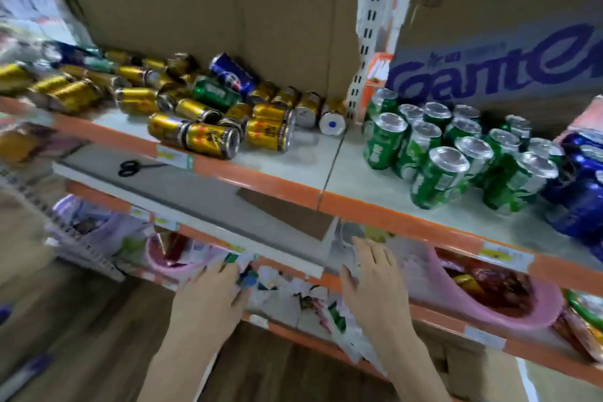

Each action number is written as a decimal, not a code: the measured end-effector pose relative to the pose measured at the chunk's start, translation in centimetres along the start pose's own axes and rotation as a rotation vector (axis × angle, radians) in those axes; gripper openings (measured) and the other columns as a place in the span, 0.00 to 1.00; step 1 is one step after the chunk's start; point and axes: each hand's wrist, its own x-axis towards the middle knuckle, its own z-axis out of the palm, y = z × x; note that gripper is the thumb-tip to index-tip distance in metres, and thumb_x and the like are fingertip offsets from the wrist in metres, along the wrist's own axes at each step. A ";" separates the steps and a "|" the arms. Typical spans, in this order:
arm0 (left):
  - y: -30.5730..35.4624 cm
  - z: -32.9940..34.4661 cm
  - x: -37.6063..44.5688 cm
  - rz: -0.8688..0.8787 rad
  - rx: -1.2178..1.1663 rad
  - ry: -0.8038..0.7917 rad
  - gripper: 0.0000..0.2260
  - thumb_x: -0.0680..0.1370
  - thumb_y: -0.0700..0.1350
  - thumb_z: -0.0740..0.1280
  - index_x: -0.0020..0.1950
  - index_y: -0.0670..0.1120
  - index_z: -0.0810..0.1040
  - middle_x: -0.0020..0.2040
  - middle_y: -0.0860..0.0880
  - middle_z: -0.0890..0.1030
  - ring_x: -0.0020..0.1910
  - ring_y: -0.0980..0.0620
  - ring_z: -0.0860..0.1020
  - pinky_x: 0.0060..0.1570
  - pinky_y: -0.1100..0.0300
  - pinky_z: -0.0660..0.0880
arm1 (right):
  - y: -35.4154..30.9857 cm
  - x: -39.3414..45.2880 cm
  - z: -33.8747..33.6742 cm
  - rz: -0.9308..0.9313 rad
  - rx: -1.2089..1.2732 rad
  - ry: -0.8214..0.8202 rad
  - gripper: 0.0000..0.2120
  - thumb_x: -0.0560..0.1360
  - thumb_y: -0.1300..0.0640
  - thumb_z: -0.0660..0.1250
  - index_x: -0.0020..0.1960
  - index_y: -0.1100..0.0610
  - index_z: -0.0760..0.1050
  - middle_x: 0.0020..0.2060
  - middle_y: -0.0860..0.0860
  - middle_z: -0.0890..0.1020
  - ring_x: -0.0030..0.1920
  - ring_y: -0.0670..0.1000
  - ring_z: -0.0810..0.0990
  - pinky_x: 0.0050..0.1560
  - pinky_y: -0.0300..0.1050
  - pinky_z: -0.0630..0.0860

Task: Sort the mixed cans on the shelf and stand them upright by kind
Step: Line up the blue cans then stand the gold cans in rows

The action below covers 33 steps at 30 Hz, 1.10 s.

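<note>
Several gold cans [208,137] lie in a jumbled heap on the left part of the orange-edged shelf [257,178]. One green can [213,92] and one blue can [232,72] lie on their sides in that heap. On the right part, several green cans [437,173] stand upright in a group, with blue cans [580,196] upright at the far right. My left hand [208,299] and my right hand [378,284] hover below the shelf with fingers spread, holding nothing.
A pair of black scissors [130,168] lies on a grey board [195,202] below the can shelf. Cardboard boxes [509,52] stand behind the cans. Pink baskets [509,313] with packets fill the lower shelf. A white slotted upright [365,52] divides the bays.
</note>
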 end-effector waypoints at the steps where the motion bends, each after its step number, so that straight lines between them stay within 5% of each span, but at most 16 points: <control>1: -2.3 -0.1 -0.5 -0.038 0.008 -0.007 0.16 0.59 0.49 0.80 0.42 0.47 0.81 0.38 0.49 0.79 0.36 0.45 0.80 0.32 0.56 0.75 | -1.7 0.2 0.7 -0.015 -0.003 -0.031 0.23 0.66 0.57 0.76 0.58 0.62 0.77 0.52 0.56 0.81 0.53 0.59 0.80 0.52 0.53 0.77; 8: -11.9 -0.6 0.2 -0.157 0.007 0.091 0.19 0.54 0.44 0.83 0.41 0.44 0.83 0.36 0.45 0.81 0.32 0.41 0.80 0.27 0.54 0.76 | -8.2 4.3 3.0 -0.113 -0.006 -0.144 0.24 0.77 0.51 0.63 0.71 0.56 0.65 0.67 0.51 0.70 0.68 0.53 0.66 0.68 0.47 0.61; 12: -14.9 -0.2 3.5 -0.136 -0.048 0.078 0.16 0.61 0.45 0.80 0.46 0.44 0.83 0.39 0.46 0.81 0.36 0.42 0.80 0.31 0.54 0.76 | -9.4 7.8 4.4 -0.083 -0.109 -0.089 0.23 0.70 0.54 0.72 0.63 0.60 0.73 0.57 0.56 0.78 0.59 0.59 0.76 0.58 0.54 0.72; 17: -18.5 -1.5 9.9 -0.124 -0.049 0.116 0.13 0.66 0.46 0.77 0.47 0.46 0.82 0.42 0.47 0.80 0.40 0.43 0.79 0.33 0.52 0.76 | -12.4 14.4 6.5 -0.085 -0.044 -0.001 0.21 0.71 0.55 0.72 0.61 0.61 0.74 0.55 0.56 0.79 0.56 0.59 0.77 0.54 0.55 0.74; 33: -28.6 -7.9 26.8 -0.165 0.096 0.232 0.16 0.65 0.46 0.78 0.50 0.45 0.82 0.46 0.46 0.82 0.43 0.42 0.80 0.36 0.50 0.76 | -23.0 32.4 9.3 -0.156 0.091 0.062 0.23 0.76 0.51 0.64 0.69 0.58 0.68 0.65 0.53 0.73 0.67 0.53 0.68 0.65 0.52 0.68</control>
